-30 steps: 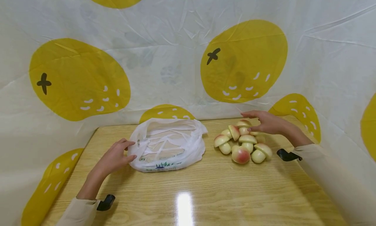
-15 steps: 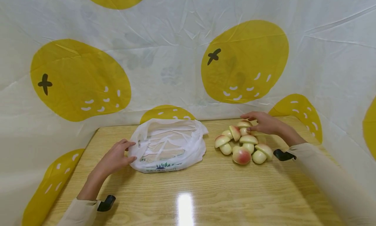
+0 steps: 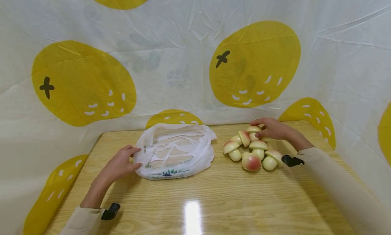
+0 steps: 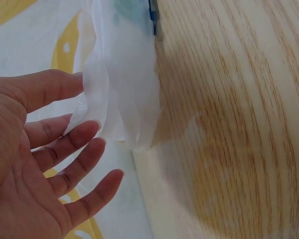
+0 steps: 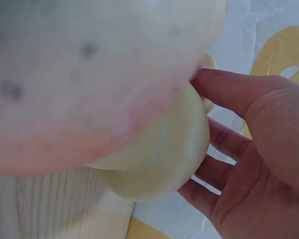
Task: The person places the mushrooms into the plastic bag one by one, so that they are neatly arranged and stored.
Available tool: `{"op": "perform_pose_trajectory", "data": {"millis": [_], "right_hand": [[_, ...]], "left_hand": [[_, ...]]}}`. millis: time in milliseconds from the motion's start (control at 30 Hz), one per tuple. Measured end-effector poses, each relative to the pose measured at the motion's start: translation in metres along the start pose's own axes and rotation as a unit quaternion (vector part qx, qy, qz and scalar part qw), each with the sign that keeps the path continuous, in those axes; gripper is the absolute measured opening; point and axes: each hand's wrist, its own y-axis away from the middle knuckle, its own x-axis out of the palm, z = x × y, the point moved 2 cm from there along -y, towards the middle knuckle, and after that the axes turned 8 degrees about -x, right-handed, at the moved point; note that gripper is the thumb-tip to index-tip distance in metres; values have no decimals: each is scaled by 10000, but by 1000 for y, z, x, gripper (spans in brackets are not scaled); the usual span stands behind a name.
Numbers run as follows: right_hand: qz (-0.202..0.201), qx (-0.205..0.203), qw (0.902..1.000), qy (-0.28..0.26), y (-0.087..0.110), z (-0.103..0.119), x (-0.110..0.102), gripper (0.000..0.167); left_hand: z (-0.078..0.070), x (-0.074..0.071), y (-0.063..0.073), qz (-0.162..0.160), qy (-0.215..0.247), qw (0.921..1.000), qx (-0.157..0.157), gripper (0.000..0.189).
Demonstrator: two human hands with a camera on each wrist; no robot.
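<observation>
A white plastic bag [image 3: 186,172] with green and blue print lies opened out on the table, left of centre. My left hand [image 3: 119,165] is at its left side, thumb and fingers apart; in the left wrist view loosely bent fingertips [image 4: 92,128] touch the thin bag edge. To the right is a cluster of several pale mushrooms [image 3: 258,145] with reddish blush on their caps. At the back of it, my right hand [image 3: 272,128] grips one mushroom [image 3: 253,129], thumb and fingers on either side. A nearer mushroom [image 5: 89,89] fills much of the right wrist view.
The wooden table [image 3: 152,204] backs onto a white cloth [image 3: 177,58] printed with big yellow fruit. Black wrist mounts [image 3: 110,211] stick out from both sleeves. Between the bag and the cluster runs a strip of bare wood.
My right hand has lowered and moved slightly left, its thumb and fingers closing around the rear mushroom. The left hand and the bag stay where they were.
</observation>
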Motion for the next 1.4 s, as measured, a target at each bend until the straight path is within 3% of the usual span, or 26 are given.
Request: {"op": "perform_pose_trajectory", "data": {"millis": [300,567,1400], "right_hand": [[200,18,9998,-94,-5,2,-1,51],[412,347,9985,-96,-6,4,0,61],[4,131,9993,-341,-2,-2,-2,50]], "left_hand": [[1,1,-1,4,-19,10000,-18,54],[0,1,0,50,-14,10000,-50,55],[0,0,3,20,-8,9999,-104,54]]}}
